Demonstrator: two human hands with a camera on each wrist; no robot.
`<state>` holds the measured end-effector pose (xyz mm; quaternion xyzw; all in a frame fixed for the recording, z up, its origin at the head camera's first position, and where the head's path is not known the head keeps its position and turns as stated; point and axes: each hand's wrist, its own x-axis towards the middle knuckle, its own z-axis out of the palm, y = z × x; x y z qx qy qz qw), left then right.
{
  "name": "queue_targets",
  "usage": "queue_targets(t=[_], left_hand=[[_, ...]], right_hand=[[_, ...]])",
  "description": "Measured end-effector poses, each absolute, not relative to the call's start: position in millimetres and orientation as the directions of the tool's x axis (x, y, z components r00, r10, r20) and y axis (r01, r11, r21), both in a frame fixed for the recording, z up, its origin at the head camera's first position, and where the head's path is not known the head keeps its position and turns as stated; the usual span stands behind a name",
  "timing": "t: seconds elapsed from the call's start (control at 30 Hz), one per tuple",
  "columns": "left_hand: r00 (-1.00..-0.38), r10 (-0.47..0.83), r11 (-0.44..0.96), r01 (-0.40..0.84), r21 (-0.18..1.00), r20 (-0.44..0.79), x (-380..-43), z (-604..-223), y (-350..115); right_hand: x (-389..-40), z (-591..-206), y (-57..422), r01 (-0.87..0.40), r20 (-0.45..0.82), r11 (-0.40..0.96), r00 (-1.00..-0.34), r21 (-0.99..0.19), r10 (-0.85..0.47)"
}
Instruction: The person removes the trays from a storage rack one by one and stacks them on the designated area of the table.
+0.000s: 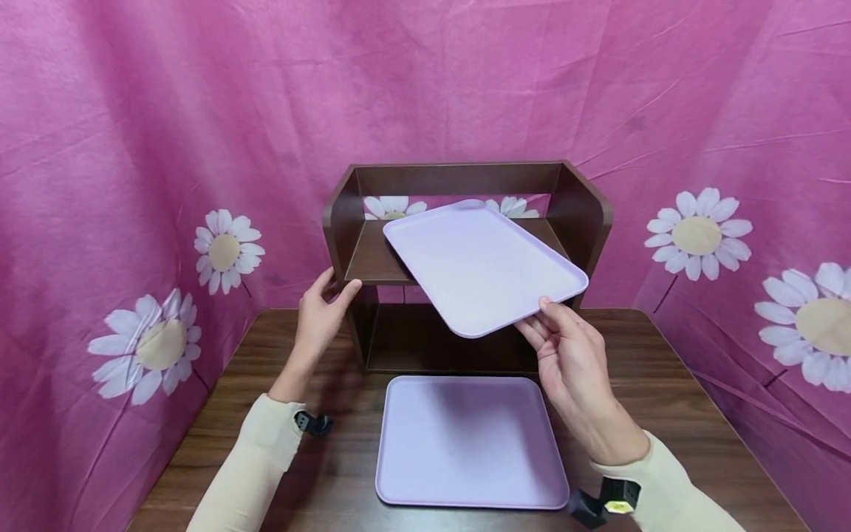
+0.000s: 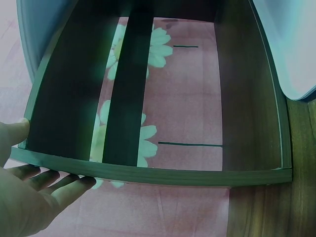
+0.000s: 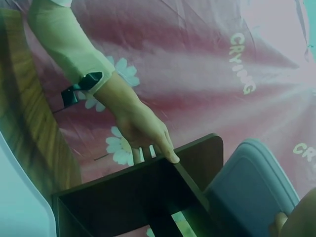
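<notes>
My right hand (image 1: 575, 362) pinches a lilac rectangular tray (image 1: 485, 266) near its closest right corner, thumb on top and fingers beneath. The tray is raised and tilted, with its far part over the upper level of a dark brown two-level shelf (image 1: 459, 179). At the shelf's left side, my left hand (image 1: 319, 314) grips the side panel, its thumb at the upper board's front edge. The left wrist view shows the fingers (image 2: 74, 190) along the panel's outer face. A second lilac tray (image 1: 472, 443) lies flat in front of the shelf.
The shelf stands on a dark wood-grain table (image 1: 638, 384). Around the back and sides hangs a pink cloth (image 1: 465, 81) printed with large white daisies, some visible through the shelf's open back.
</notes>
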<state>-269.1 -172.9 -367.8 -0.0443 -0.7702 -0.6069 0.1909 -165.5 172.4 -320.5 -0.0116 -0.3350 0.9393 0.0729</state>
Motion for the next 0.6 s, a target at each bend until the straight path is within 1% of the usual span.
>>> queue_targets(t=[0.2, 0.43, 0.6], left_hand=[[-0.917, -0.165, 0.265, 0.312, 0.912, 0.362, -270, -369, -174], [-0.919, -0.163, 0.27, 0.309, 0.912, 0.359, -270, -369, -175], [-0.92, -0.158, 0.26, 0.312, 0.914, 0.359, -270, -369, -175]], right_hand=[[-164, -319, 180, -0.133, 0.03, -0.754, -0.988, -0.643, 0.148], [-164, -317, 189, -0.138, 0.031, -0.7, -0.986, -0.7, 0.163], [-163, -319, 197, -0.153, 0.074, -0.677, -0.987, -0.72, 0.144]])
